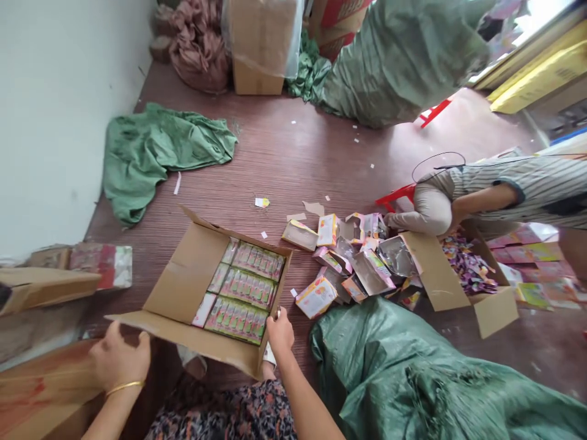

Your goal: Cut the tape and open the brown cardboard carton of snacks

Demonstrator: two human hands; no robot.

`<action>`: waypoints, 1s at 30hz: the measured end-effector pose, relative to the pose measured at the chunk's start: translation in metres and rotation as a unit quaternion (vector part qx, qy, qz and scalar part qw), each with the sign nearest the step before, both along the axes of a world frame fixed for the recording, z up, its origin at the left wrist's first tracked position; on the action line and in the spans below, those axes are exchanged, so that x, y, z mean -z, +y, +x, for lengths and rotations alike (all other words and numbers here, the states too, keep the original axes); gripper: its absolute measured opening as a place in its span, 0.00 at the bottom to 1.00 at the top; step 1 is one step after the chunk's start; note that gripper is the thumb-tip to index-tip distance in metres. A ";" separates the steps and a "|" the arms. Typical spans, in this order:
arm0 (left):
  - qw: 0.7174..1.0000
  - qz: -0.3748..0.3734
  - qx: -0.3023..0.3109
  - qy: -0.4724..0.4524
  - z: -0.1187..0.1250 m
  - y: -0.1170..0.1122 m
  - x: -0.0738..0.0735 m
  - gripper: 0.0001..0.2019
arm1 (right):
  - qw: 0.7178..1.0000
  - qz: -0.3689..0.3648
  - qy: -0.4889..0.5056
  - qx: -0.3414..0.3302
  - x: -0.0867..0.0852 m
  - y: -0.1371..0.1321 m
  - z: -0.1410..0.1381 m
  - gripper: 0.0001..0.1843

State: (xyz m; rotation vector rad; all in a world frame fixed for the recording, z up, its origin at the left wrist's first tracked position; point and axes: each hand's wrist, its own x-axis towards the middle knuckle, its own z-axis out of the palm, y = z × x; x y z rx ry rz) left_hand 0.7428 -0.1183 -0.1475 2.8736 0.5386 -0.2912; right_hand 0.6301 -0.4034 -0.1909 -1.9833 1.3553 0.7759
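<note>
An open cardboard carton [177, 275] sits on the floor in front of me, flaps spread. Packed in rows inside are small green and pink packages [247, 284]. My left hand [121, 360], with a gold bangle at the wrist, is by the outer end of the near flap [192, 339]. Its thumb and fingers are apart; whether they touch the flap I cannot tell. At the carton's right front corner, my right hand [280, 333] is closed, with a small dark object barely showing at its fingertips. What that object is, I cannot make out.
Opened small boxes [367, 269] lie heaped right of the carton. Beyond them a seated person [495, 189] reaches into another carton [435, 275] of purple packets. A green sack [413, 373] lies front right, green cloth [165, 153] back left, and stacked cartons [46, 287] at left.
</note>
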 end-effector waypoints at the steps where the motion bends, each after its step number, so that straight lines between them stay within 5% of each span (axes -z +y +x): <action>1: 0.992 0.044 0.115 0.014 0.011 -0.006 0.001 0.26 | 1.000 0.002 0.013 0.001 0.001 0.003 -0.004 0.22; 3: 0.932 0.043 0.336 0.130 0.033 -0.032 0.014 0.21 | 0.999 0.005 0.041 0.004 0.006 0.009 -0.007 0.21; 6: 0.804 0.067 0.513 0.293 0.056 -0.077 0.057 0.18 | 0.998 -0.004 0.068 0.012 0.015 0.016 -0.006 0.19; 10: 0.750 0.061 0.570 0.330 0.062 -0.094 0.116 0.21 | 0.996 -0.041 0.078 -0.001 0.025 0.024 -0.005 0.16; 13: 0.738 0.066 0.586 0.327 0.066 -0.077 0.134 0.23 | 0.996 -0.059 0.067 -0.009 0.030 0.024 -0.011 0.17; 18: 0.740 0.080 0.593 0.309 0.075 -0.062 0.124 0.18 | 0.999 -0.045 0.018 0.013 0.039 0.015 -0.031 0.16; 21: 0.746 0.083 0.595 0.286 0.077 -0.055 0.106 0.17 | 0.999 -0.034 -0.012 0.039 0.045 0.005 -0.044 0.16; 23: 0.776 0.088 0.558 0.281 0.082 -0.037 0.088 0.19 | 0.998 -0.026 -0.016 0.055 0.047 -0.001 -0.051 0.17; 27: 0.930 0.048 0.309 0.191 0.111 0.024 0.047 0.25 | 0.998 -0.010 -0.005 0.066 0.046 -0.005 -0.052 0.18; 30: 0.975 0.053 0.142 0.164 0.136 0.070 0.033 0.34 | 0.998 -0.010 -0.001 0.060 0.041 0.003 -0.038 0.19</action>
